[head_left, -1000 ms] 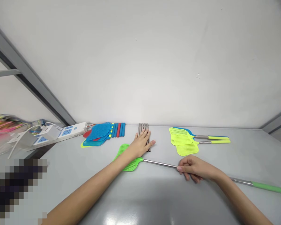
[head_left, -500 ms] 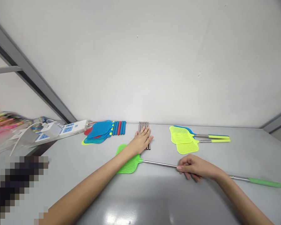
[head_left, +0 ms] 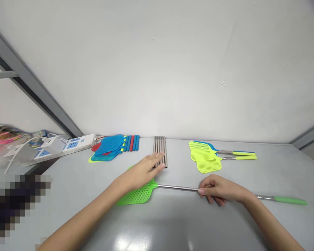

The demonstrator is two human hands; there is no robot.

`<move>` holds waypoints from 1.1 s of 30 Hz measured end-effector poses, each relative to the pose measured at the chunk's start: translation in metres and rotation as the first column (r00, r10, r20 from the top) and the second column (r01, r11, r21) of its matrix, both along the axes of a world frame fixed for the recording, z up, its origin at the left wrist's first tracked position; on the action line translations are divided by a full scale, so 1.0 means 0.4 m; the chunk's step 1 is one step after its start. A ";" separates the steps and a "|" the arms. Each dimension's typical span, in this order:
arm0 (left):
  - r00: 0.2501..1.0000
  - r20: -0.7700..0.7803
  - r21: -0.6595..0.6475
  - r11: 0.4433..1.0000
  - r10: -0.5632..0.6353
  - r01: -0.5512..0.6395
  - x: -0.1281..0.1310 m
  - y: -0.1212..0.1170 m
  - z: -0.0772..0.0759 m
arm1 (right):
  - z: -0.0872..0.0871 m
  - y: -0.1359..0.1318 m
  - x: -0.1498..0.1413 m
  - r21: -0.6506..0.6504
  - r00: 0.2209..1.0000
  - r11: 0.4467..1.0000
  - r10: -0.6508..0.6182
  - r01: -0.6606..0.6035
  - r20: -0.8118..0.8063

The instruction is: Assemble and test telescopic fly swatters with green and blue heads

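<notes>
- Head view: far to the left of the left hand, pink and yellow things (head_left: 1,136) are seen, too blurry to be named.
- Next, a white power strip (head_left: 80,143) is seen, with a white plug (head_left: 53,144) stuck in it.
- Closer to the left hand, on its far left side, blue flat swatter heads (head_left: 110,144) are piled up, with bits of red and yellow poking out.
- Right beside them, blue and red handles (head_left: 132,143) are lined up.
- Below the left hand, the net part of the green fly swatter (head_left: 178,188) is partly covered.
- The left hand (head_left: 143,170) is held flat with its fingers stretched out, and nothing is gripped by it.
- Just past its fingers, metal tubes (head_left: 160,146) are laid side by side; whether they are touched cannot be told.
- Beyond the right hand, two yellow swatters (head_left: 209,164) are laid over a blue one (head_left: 213,147).
- By the right hand (head_left: 219,189), the green swatter's metal stick is pinched between thumb and fingers.
- Right of that hand, past the wrist, the swatter's green handle (head_left: 290,200) is seen above the gray table (head_left: 251,170).
</notes>
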State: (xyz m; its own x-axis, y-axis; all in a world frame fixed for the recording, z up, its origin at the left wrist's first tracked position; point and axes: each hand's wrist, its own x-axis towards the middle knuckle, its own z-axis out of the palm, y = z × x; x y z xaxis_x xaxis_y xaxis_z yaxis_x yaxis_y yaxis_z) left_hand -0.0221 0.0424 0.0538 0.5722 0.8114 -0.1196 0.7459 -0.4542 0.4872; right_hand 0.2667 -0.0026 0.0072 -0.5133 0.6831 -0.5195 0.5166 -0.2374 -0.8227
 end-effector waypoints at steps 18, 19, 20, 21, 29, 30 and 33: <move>0.999 0.017 0.268 0.963 -0.030 0.025 -0.044 0.055 -0.130 | 0.000 0.000 0.001 -0.029 1.000 1.000 -0.004 0.005 0.017; 0.999 0.028 0.279 0.960 -0.041 0.031 -0.043 0.060 -0.134 | -0.001 0.001 0.001 -0.026 1.000 1.000 -0.006 0.007 0.018; 0.998 0.038 0.290 0.956 -0.049 0.036 -0.041 0.063 -0.137 | -0.001 0.001 0.001 -0.023 1.000 1.000 -0.008 0.008 0.020; 0.997 0.044 0.298 0.954 -0.056 0.041 -0.039 0.066 -0.139 | 0.000 0.001 0.001 -0.023 1.000 1.000 -0.009 0.010 0.021; 0.997 0.048 0.313 0.949 -0.064 0.046 -0.031 0.071 -0.146 | 0.001 -0.003 0.000 -0.020 1.000 1.000 -0.011 0.012 0.022; 0.997 0.049 0.312 0.949 -0.062 0.044 -0.032 0.071 -0.146 | 0.001 -0.003 0.001 -0.020 1.000 1.000 -0.010 0.010 0.022; 0.998 0.045 0.300 0.953 -0.047 0.031 -0.034 0.070 -0.142 | -0.001 -0.002 0.001 -0.026 1.000 1.000 -0.011 0.012 0.021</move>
